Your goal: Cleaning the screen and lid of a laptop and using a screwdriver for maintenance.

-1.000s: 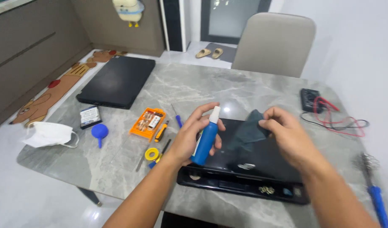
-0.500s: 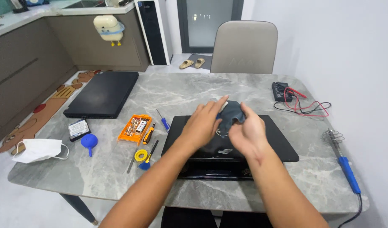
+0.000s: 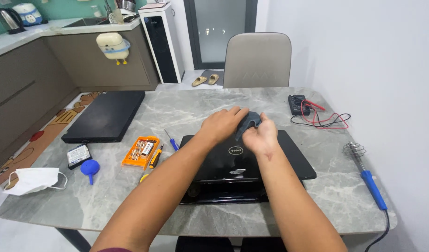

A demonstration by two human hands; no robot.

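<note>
Holding a dark grey cloth [image 3: 250, 120] bunched between both hands, the person works above the far edge of a closed black laptop [image 3: 289, 156]. Left hand [image 3: 222, 125] lies palm down, fingers curled over the cloth; right hand [image 3: 261, 135] grips it from the near side, fingers folded around it. Hands pressed close together, both clamped on the cloth. Cloth: soft, matte, crumpled into a small lump, mostly hidden by the fingers.

Laptop: glossy lid, rounded corners, flat on a grey marble-patterned table [image 3: 186, 109] with pale veins and a smooth, slightly shiny top.

To the left of the laptop: an orange plastic screwdriver kit [image 3: 140, 151], open, rectangular; just beside it a small screwdriver [image 3: 171, 140] with a blue handle. Further left, a second black laptop [image 3: 107, 116], matte, closed. Near the left edge, a white face mask [image 3: 31, 179], soft and folded, and a blue rubber blower [image 3: 89, 168].

To the right: a soldering iron [image 3: 368, 179] with blue handle and coiled wire stand; a black multimeter [image 3: 298, 104] with red leads.
</note>
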